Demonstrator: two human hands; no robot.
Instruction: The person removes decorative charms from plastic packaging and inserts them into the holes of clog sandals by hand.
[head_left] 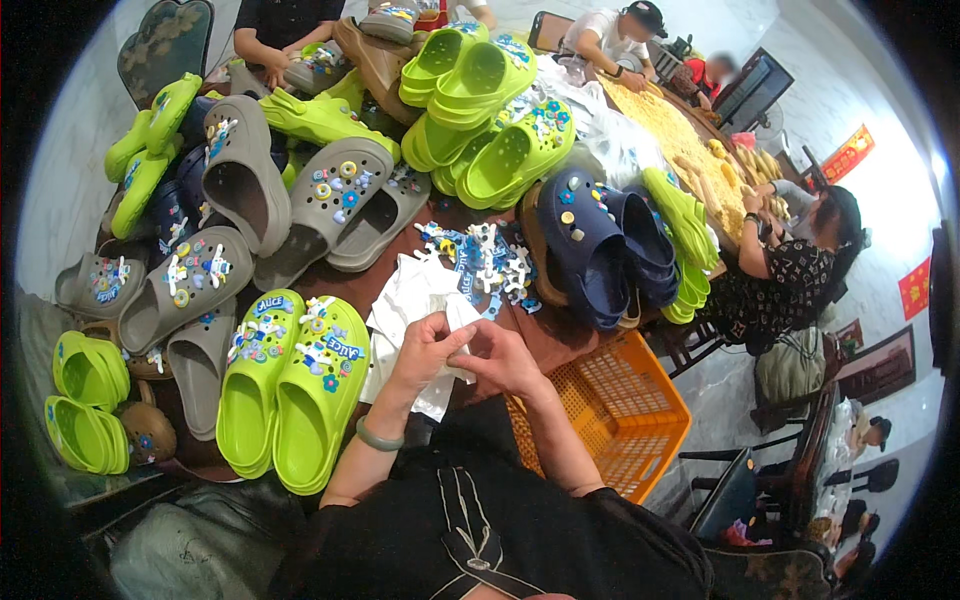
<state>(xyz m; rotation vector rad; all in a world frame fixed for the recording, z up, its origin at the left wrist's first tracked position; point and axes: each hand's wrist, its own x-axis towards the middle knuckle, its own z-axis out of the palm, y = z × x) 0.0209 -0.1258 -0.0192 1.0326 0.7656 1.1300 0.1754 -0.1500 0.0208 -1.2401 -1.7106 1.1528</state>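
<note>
Fingertips of my left hand (425,352) and my right hand (503,360) meet in a pinch at the near edge of the table. Between them is a thin white sheet (461,318), perhaps a small bag; I cannot tell its kind. More crumpled white sheets (405,300) lie under and beside my hands. Just beyond is a heap of small colourful shoe charms (485,262) in blue, white and yellow. Left of my hands, a pair of lime-green clogs (322,400) bears similar charms on the uppers.
Grey clogs (195,285) and more green clogs (480,85) are piled left and behind. Navy clogs (590,240) stand at the right. An orange plastic crate (640,410) sits below the table's right edge. Several people work around tables, one with yellow kernels (655,120) spread on it.
</note>
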